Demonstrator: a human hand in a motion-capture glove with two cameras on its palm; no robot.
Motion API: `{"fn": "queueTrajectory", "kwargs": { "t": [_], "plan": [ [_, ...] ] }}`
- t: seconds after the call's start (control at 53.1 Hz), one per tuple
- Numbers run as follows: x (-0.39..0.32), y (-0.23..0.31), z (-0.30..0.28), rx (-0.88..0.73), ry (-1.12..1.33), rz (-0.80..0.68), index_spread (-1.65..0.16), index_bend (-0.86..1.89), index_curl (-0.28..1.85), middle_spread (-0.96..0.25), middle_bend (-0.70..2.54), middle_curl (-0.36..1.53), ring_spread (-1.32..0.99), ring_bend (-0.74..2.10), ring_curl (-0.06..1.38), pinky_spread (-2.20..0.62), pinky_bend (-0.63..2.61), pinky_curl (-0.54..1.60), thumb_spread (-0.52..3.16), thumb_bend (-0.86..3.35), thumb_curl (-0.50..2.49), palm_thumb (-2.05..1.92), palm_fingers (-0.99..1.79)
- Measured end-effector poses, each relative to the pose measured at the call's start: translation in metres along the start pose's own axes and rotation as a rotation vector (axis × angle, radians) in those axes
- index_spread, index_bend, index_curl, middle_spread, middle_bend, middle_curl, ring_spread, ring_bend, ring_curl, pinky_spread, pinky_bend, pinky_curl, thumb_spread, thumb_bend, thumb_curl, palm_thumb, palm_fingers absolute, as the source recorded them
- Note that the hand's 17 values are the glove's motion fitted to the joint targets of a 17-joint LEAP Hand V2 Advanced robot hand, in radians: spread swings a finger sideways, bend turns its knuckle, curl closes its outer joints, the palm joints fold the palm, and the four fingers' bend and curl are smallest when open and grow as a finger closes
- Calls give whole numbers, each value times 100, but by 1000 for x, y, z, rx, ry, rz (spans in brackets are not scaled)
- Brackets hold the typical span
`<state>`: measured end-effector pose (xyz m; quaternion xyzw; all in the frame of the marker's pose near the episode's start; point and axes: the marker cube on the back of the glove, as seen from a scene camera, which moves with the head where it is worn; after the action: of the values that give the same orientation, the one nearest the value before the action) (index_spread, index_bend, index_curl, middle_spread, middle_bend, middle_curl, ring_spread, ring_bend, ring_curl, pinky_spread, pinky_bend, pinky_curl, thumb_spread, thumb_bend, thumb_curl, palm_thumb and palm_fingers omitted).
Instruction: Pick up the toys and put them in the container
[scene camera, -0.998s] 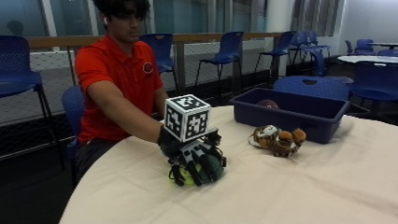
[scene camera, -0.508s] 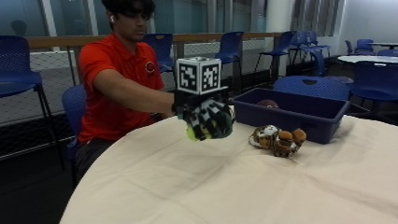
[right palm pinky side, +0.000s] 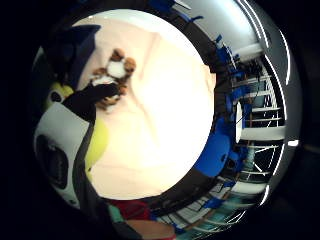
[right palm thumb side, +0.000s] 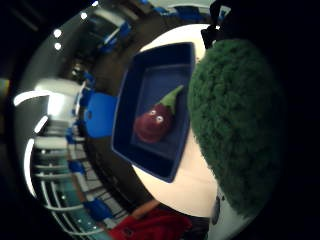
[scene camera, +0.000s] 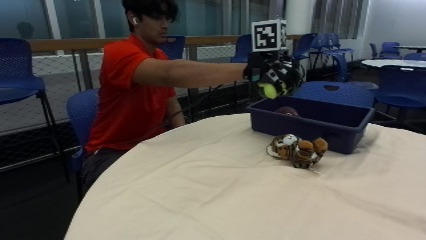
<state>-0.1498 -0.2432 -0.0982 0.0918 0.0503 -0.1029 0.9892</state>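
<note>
My gloved right hand (scene camera: 278, 75) is raised above the near left corner of the blue container (scene camera: 313, 121), its fingers curled round a green and yellow plush toy (scene camera: 269, 91). That toy's fuzzy green part (right palm thumb side: 235, 125) fills much of the thumb side palm view, and its yellow part (right palm pinky side: 97, 145) shows beside the palm. Inside the container (right palm thumb side: 150, 150) lies a maroon eggplant plush (right palm thumb side: 152, 122) with a green stem; its top (scene camera: 287, 110) peeks over the rim. A brown and white tiger plush (scene camera: 297, 149) lies on the tablecloth in front of the container, also seen as the tiger plush (right palm pinky side: 111, 80).
The round table (scene camera: 219, 195) wears a cream cloth. Blue chairs (scene camera: 336, 92) stand behind the container and around the room. A railing with mesh runs behind the person.
The hand has lifted the green plush off the table and carried it up and toward the container. The outside camera's picture has shifted too.
</note>
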Motion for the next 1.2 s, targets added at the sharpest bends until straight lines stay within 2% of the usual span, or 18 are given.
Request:
{"fn": "queueTrajectory", "kwargs": {
  "t": [0.132,0.226,0.339,0.471,0.508,0.546,0.584,0.621,0.64,0.659,0.715,0.734,0.753,0.772,0.847,0.979,1.092,1.205],
  "plan": [
    [-57,-23,-5,8,8,-46,-47,18,48,-48,33,51,-57,80,43,-41,102,35,97,22,88,72,78],
    [-88,-31,-7,17,22,-144,-47,17,50,-48,32,53,-58,80,44,-41,102,35,95,22,91,72,77],
    [-104,-40,-5,31,67,-170,-48,17,53,-49,31,55,-58,79,46,-41,102,35,94,21,95,72,77],
    [-138,-44,-4,38,-5,-194,-48,18,56,-49,29,57,-59,77,47,-39,102,36,94,20,98,70,71],
    [-142,-46,-2,30,17,-146,-48,16,56,-47,25,57,-57,72,47,-31,100,36,102,22,98,69,42],
    [-146,-46,0,1,-2,-124,-47,16,58,-46,25,57,-55,72,48,-27,100,37,107,22,98,67,37],
    [-148,-44,3,-45,-42,-142,-47,10,54,-41,18,55,-50,72,48,-20,103,38,115,17,93,55,19],
    [-142,-42,8,-81,-27,-192,-45,1,49,-35,16,54,-44,66,46,-15,109,39,117,11,88,45,-2],
    [-137,-41,10,-91,-10,-217,-44,3,48,-33,18,54,-42,67,48,-13,111,40,119,10,87,44,-3],
    [-133,-40,13,-97,0,-230,-42,1,46,-29,14,52,-36,58,45,-10,114,40,119,5,83,37,-21],
    [-126,-41,15,-103,-6,-210,-39,3,40,-22,14,49,-26,45,40,-4,116,38,121,-2,76,29,-30],
    [-123,-41,16,-104,-11,-201,-40,4,38,-24,17,49,-30,57,43,-4,116,38,124,4,78,35,-8],
    [-120,-41,17,-103,-15,-190,-38,4,37,-20,14,48,-23,42,37,-1,117,38,121,-4,73,26,-32],
    [-115,-41,18,-102,-20,-178,-37,5,36,-18,13,47,-21,39,37,0,117,38,121,-5,71,23,-34],
    [-97,-40,21,-92,-59,-183,-35,6,32,-13,12,43,-13,32,35,5,116,37,120,-6,64,14,-34],
    [-55,-39,34,-35,62,-177,-35,10,28,-9,11,38,-6,25,33,9,112,35,117,-6,54,1,-29],
    [-34,-38,40,-21,-41,-63,-35,12,26,-8,12,35,-3,20,32,11,107,33,113,-6,47,-5,-24],
    [0,-35,51,-49,-12,20,-36,13,25,-8,12,32,-1,18,31,12,103,32,110,-7,41,-7,-21]
  ]
}}
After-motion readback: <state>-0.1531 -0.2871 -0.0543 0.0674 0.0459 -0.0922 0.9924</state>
